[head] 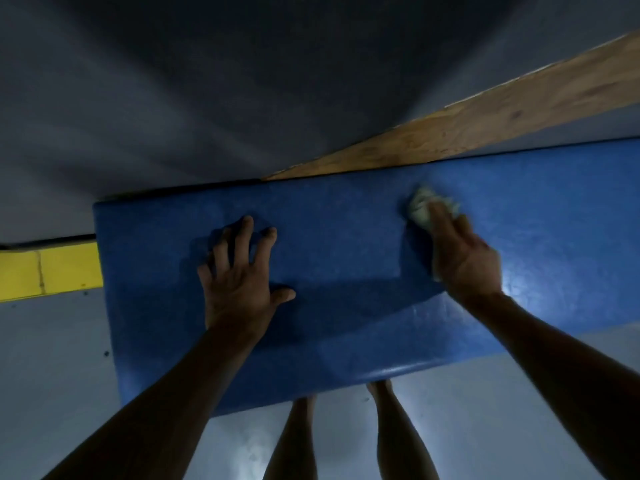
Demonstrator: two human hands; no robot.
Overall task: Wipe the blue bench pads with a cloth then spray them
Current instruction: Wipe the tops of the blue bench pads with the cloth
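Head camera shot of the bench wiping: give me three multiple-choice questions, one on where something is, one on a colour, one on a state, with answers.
1. Where is the cloth?
A. On the floor
B. Under the right hand on the blue pad
C. On the wooden board

2. What colour is the block beside the pad's left end?
A. Yellow
B. Red
C. Green

3. How is the left hand?
A. Fist in the air
B. Gripping a bottle
C. Fingers spread, resting on the pad

Answers: B, the right hand's fingers press it to the pad near the far edge; A, it shows bright yellow; C, it holds nothing.
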